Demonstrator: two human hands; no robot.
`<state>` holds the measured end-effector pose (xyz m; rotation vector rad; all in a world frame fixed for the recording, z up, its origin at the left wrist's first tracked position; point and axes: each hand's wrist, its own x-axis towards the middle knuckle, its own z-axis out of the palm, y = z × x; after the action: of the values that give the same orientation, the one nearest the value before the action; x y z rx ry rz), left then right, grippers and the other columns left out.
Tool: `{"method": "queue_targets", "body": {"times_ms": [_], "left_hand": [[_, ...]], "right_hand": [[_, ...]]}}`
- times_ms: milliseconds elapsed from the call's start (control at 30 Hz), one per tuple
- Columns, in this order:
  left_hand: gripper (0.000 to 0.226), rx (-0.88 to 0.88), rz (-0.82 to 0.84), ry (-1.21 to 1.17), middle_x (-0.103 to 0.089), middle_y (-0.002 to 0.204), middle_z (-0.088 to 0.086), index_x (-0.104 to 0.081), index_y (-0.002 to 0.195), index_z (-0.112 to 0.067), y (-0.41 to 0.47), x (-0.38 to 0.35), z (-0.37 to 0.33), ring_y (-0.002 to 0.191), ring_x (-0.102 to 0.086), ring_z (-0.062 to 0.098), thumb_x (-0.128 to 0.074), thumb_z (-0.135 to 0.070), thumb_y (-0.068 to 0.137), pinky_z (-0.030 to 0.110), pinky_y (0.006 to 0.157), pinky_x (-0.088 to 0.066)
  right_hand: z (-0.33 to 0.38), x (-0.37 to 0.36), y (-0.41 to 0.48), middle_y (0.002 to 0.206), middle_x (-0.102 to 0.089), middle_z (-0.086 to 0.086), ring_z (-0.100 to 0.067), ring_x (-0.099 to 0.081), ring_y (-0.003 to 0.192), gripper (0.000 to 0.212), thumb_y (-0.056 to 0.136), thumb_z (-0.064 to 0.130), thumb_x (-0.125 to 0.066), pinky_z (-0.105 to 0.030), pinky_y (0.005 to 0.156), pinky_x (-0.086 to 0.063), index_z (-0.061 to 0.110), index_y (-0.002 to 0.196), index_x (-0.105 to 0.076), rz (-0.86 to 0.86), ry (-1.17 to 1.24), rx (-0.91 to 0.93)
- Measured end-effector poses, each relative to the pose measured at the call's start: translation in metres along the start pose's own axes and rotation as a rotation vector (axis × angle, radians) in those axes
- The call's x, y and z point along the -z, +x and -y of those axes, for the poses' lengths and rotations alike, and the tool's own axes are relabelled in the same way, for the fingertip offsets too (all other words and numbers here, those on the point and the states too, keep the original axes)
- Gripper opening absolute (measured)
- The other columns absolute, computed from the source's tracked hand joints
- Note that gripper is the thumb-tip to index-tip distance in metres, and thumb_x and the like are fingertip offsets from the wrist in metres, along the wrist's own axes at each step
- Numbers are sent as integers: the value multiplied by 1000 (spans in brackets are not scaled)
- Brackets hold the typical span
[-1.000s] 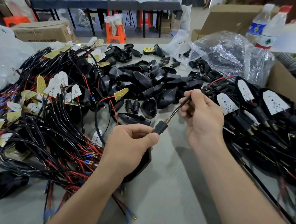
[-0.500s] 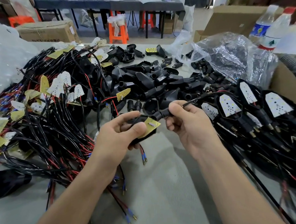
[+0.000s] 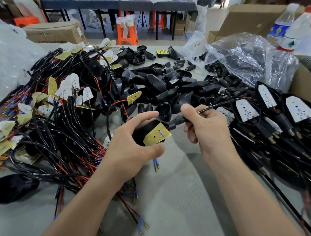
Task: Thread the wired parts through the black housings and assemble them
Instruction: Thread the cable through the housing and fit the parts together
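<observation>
Head view takes in a grey table (image 3: 173, 198) crowded on three sides: a tangle of wired parts (image 3: 61, 131) on the left, loose black housings (image 3: 167, 84) in the middle and finished units (image 3: 286, 114) on the right. Over the bare patch the left hand (image 3: 133, 148) curls round one black housing (image 3: 142, 131). The right hand (image 3: 207, 131) pinches the stem (image 3: 174, 123) at its narrow end.

A yellow board (image 3: 156, 134) sits at the housing's open mouth, seemingly tilted rather than flat. A hard pull now could wedge a corner against the rim or strain the soldered wires.

The thin cable (image 3: 222, 103) trails right over the finished units and may snag one and drag it.

Blue-tipped leads (image 3: 156, 164) hang below the left hand; I cannot tell whose they are. They could catch in the tangle.
</observation>
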<state>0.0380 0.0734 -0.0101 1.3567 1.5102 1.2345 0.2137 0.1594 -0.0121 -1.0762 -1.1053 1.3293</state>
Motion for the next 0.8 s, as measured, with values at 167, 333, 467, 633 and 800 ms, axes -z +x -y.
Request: {"method": "queue_targets", "body": {"times_ms": [167,333,467,633,800], "left_hand": [[47,5,-33,-72,-73,91,-17,-74,111,-42,0,-1,-2,73,-64,-2,-79,-6,82,9,67,-48],[11,129,-111,-299,-69,80,-2,-68,103,-23,4,-5,1,60,-59,12,-67,-16,96,20,53,-46],[10,93,-142,-275,-68,79,-2,-61,90,-23,3,-5,2,58,-59,14,-64,-24,100,20,49,-43],[15,30,-193,-245,-67,75,-3,-59,87,-24,2,-6,2,58,-60,16,-61,-23,101,22,49,-42],[15,19,-209,-255,-69,73,-1,-58,83,-23,2,-5,4,57,-61,17,-55,-26,97,22,48,-44]], "right_hand": [[-2,0,1,52,-56,-9,-14,-37,41,32,86,35,-81,-22,37,-29,20,65,-62,29,-54,-6],[-6,0,2,52,-55,-7,-13,-38,43,38,72,53,-82,-20,42,-31,24,60,-61,24,-131,-1],[-12,-4,1,51,-53,-3,-12,-42,43,48,57,68,-77,-26,52,-34,22,65,-63,-8,-194,-8],[-19,-9,1,49,-50,0,-13,-43,42,56,57,71,-77,-27,53,-37,19,64,-57,-49,-257,26],[-26,-17,-4,51,-51,-2,-16,-44,51,68,58,73,-72,-33,62,-41,9,68,-49,-100,-335,62]]}}
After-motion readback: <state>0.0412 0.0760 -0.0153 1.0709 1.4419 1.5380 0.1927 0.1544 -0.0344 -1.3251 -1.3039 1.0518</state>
